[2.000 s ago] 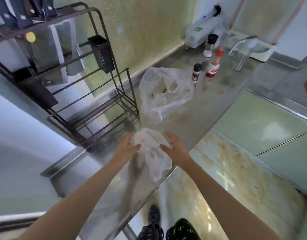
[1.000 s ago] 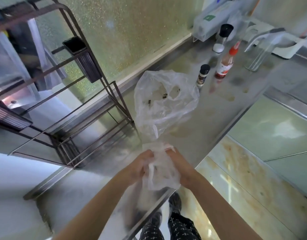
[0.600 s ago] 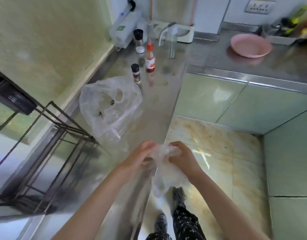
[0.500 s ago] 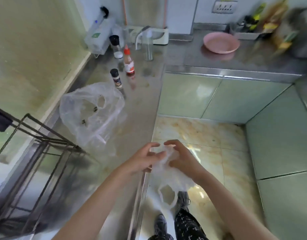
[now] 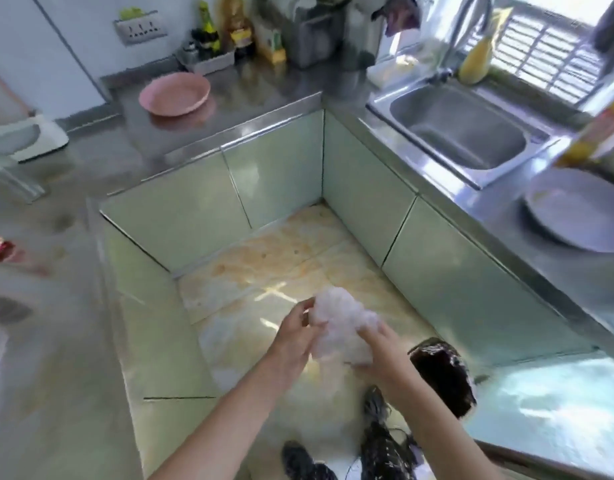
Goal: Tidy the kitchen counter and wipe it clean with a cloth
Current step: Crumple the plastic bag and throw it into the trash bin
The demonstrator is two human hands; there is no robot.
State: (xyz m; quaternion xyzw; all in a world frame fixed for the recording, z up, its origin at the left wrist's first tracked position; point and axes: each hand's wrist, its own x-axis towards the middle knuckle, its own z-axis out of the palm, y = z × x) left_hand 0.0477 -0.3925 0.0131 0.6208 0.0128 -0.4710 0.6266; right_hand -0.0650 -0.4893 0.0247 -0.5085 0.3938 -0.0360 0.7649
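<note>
Here I have both hands, left (image 5: pixel 293 336) and right (image 5: pixel 381 355), closed on the crumpled plastic bag (image 5: pixel 340 329) above the floor (image 5: pixel 264 258), clear of the table (image 5: pixel 49 341); I judge it light, limp and slippery, best gripped bunched.

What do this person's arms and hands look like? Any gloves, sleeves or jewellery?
Both forearms are bare right up to the bottom edge of the picture, so no sleeves show. The left hand and right hand wear no gloves, and no watch or bracelet shows at the wrists. The picture is too blurred to tell about rings.
</note>
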